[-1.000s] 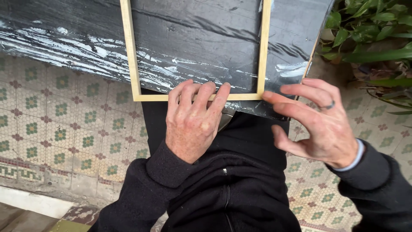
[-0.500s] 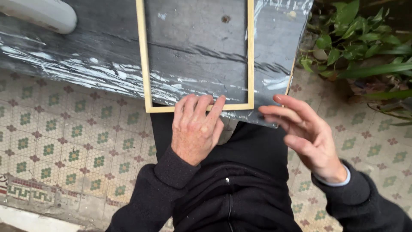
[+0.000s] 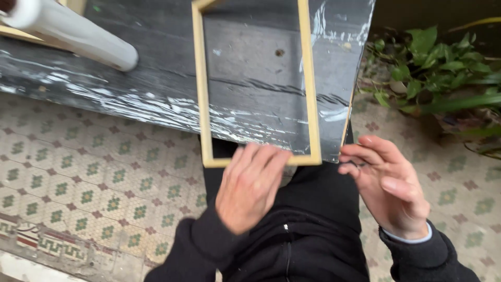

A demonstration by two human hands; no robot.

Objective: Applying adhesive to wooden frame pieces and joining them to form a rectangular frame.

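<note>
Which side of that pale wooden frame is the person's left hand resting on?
The short bottom rail, the side nearest the person. The left hand lies with its fingers over it, while the two long side rails run away across the dark board, untouched.

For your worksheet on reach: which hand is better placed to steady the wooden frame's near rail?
Probably the left hand: its fingers already lie on the wooden frame at its near rail. The right hand is off beside the corner.

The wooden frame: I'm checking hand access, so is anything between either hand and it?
Nothing visible. The left hand already lies on the wooden frame at its near rail; the right hand is open just beside its corner.
</note>
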